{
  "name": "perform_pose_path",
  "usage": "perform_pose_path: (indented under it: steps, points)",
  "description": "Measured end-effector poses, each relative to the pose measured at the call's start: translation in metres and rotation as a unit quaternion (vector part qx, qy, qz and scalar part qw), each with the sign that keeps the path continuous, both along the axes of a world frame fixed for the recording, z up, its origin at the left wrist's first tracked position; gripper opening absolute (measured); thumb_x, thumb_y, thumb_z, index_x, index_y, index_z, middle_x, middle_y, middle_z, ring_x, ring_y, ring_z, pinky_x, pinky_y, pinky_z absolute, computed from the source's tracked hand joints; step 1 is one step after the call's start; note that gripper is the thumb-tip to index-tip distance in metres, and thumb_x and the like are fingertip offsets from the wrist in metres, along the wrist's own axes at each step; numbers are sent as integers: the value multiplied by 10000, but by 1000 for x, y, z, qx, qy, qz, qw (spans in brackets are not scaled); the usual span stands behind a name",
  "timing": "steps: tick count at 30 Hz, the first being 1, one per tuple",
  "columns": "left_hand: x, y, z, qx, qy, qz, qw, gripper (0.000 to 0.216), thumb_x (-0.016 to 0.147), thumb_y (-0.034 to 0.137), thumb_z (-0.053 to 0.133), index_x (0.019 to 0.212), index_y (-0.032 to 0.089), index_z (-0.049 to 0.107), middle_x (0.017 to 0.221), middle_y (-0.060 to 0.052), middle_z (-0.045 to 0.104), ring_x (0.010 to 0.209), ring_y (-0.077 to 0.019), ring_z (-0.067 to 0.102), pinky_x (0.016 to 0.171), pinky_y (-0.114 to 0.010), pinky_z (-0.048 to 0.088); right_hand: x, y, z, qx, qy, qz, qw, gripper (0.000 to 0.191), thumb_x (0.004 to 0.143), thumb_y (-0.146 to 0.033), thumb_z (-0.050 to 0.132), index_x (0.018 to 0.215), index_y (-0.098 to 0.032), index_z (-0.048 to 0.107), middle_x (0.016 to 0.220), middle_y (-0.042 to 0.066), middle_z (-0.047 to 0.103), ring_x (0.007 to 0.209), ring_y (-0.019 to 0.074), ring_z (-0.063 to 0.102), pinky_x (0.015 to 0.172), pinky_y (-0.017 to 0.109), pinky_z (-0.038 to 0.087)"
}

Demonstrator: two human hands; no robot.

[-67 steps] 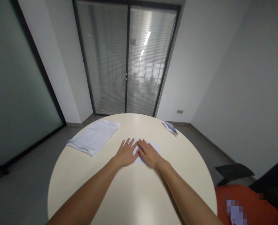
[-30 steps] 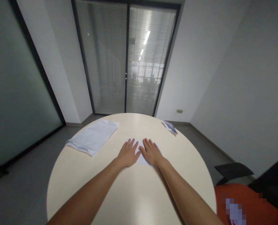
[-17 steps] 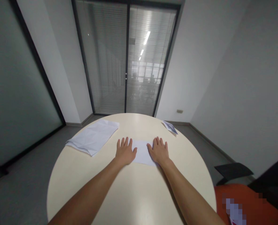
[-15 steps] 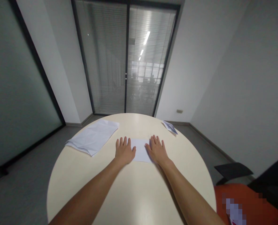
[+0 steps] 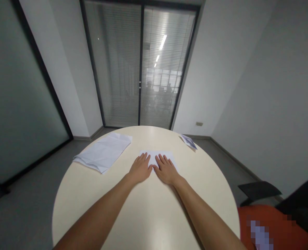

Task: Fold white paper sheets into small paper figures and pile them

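Observation:
A small folded white paper (image 5: 156, 155) lies on the round cream table (image 5: 143, 208), just beyond the middle. My left hand (image 5: 140, 169) rests flat on its near left edge with fingers stretched out. Beside it, thumb to thumb, my right hand (image 5: 165, 170) lies flat on the paper's near right part, fingers spread. Both palms press down and hold nothing. The hands hide the paper's near edge.
Several creased white sheets (image 5: 103, 152) lie in a stack at the table's back left. A small printed paper (image 5: 188, 141) sits at the back right rim. An orange seat (image 5: 273, 225) and a black chair arm (image 5: 259, 190) stand at the right.
My hands slid apart along the paper, then came back together at its near edge. The paper now lies slightly farther from me.

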State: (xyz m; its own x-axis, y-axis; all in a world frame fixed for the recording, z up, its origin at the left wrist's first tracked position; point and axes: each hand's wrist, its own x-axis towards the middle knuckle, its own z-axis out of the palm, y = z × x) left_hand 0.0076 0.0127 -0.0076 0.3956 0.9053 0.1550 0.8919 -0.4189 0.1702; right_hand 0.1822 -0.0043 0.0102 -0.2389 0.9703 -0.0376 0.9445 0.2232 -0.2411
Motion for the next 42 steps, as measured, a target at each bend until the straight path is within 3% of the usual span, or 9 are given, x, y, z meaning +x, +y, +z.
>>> perform_pose_path:
  steps: [9,13,16,19,21,32,36,39,42]
  points:
    - [-10,-2,4,-45,16,7,999,785,967,644,283,1572,143,283,1648,-159,187,1534,-335,120,1225,-540,126,26,9,1,-62,-38,-96,993,902,954,-716,195,1609,-107,74,1676,81,15,1543,298,-6,1230,510,42]
    - [-11,-2,2,-40,13,9,999,776,969,647,267,1573,161,283,1651,-139,188,1536,-328,115,1225,-545,116,25,5,2,10,-78,-165,983,826,997,-595,234,1586,-20,166,1659,170,118,1537,337,29,1210,556,-23]
    - [-10,-2,1,-26,6,10,1000,735,982,616,272,1562,165,313,1645,-136,221,1533,-325,142,1222,-544,132,16,-1,3,74,-63,-101,990,715,1018,-477,263,1579,-37,221,1660,160,138,1541,312,8,1218,518,1]
    - [-8,-2,1,-15,4,13,1000,674,1001,556,279,1550,171,341,1639,-133,245,1527,-319,174,1218,-539,155,6,-5,4,33,0,20,999,719,1020,-547,224,1600,-124,197,1674,104,100,1545,275,21,1224,477,94]
    - [-7,-2,2,-12,6,17,1000,640,1006,518,293,1548,182,345,1639,-124,252,1525,-315,186,1216,-538,165,3,-5,4,-7,16,49,999,732,1012,-605,183,1606,-177,193,1675,76,99,1545,269,36,1226,491,83]
    - [-19,-6,8,-29,42,64,997,686,992,598,293,1560,215,339,1637,-118,243,1517,-392,149,1208,-607,101,27,9,-2,-44,-25,-84,995,888,954,-731,200,1611,-141,111,1677,97,41,1538,334,-8,1215,559,20]
    - [-24,-7,14,26,60,84,994,609,1004,444,370,1532,142,382,1618,-152,294,1522,-364,162,1224,-567,103,25,8,-3,-33,-29,-99,994,899,957,-722,200,1606,-105,128,1675,112,49,1536,343,-23,1210,574,-12]
    - [-19,-10,17,73,33,33,996,556,993,305,381,1520,128,384,1608,-125,336,1514,-287,235,1238,-477,160,24,6,-2,-15,-31,-98,995,884,967,-698,220,1599,-82,165,1669,134,89,1535,350,-19,1205,586,-20]
    - [-10,-15,16,45,-18,-17,999,600,999,401,387,1517,98,373,1571,-134,407,1461,-249,363,1196,-378,302,23,4,0,22,-28,-60,998,816,991,-640,233,1584,-81,235,1665,142,122,1538,337,-1,1202,587,-33]
